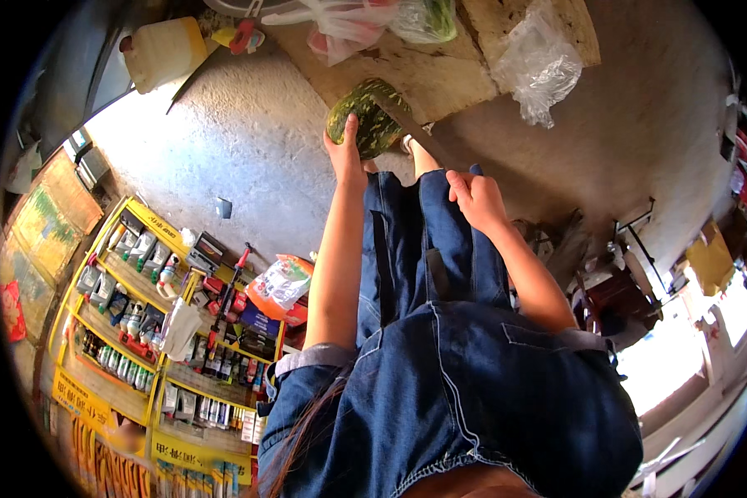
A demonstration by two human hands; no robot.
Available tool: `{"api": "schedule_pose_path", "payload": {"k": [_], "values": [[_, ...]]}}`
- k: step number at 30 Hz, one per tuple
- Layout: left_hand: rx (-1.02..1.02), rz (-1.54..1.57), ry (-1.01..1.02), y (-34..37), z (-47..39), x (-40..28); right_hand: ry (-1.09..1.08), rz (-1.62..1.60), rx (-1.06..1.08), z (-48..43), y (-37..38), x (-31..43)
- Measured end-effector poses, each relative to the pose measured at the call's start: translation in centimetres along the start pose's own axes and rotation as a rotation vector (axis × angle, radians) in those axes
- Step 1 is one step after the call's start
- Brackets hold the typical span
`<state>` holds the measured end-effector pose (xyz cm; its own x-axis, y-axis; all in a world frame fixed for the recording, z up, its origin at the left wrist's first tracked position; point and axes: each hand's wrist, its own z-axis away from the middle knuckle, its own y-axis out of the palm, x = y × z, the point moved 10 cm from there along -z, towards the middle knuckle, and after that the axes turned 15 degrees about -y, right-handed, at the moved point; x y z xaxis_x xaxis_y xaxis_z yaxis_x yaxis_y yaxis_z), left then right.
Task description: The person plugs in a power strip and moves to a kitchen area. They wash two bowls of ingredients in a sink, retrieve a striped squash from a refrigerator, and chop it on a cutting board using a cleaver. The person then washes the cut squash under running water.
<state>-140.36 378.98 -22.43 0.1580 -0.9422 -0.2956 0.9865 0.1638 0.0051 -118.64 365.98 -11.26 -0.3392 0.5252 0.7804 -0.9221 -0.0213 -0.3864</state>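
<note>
A dark green squash (373,127) with yellow mottling is ahead of my knees, near the edge of a worn board (429,99). My left hand (345,152) grips its near left side, thumb up along the rind. In my right hand (480,198), above my right thigh, is the handle of a long knife (418,132). Its blade slants forward and left, and the far end overlaps the squash's upper right part. Whether the edge has entered the rind I cannot tell.
Plastic bags (348,28) and a crumpled clear bag (541,68) lie on the boards ahead. A pale jerrycan (165,55) stands at the far left. On my left is a yellow rack (155,367) of bottles and boxes. Dark furniture (619,299) stands at the right.
</note>
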Motion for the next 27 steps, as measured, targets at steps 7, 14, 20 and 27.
{"api": "schedule_pose_path", "payload": {"k": [7,14,20,27], "values": [[-0.508,-0.627,0.618,0.1,3.7,-4.8,-0.028,-0.03,-0.013,-0.3,-0.4,1.1],[-0.386,-1.3,0.994,8.1,7.4,-6.0,-0.031,0.015,-0.016,-0.6,-0.4,0.6],[-0.341,-1.349,0.89,7.7,6.0,-5.7,-0.011,-0.028,-0.017,-1.3,-0.7,0.6],[-0.324,-1.349,0.892,7.9,5.5,-5.7,0.054,-0.008,0.033,-2.0,-0.5,0.8]]}}
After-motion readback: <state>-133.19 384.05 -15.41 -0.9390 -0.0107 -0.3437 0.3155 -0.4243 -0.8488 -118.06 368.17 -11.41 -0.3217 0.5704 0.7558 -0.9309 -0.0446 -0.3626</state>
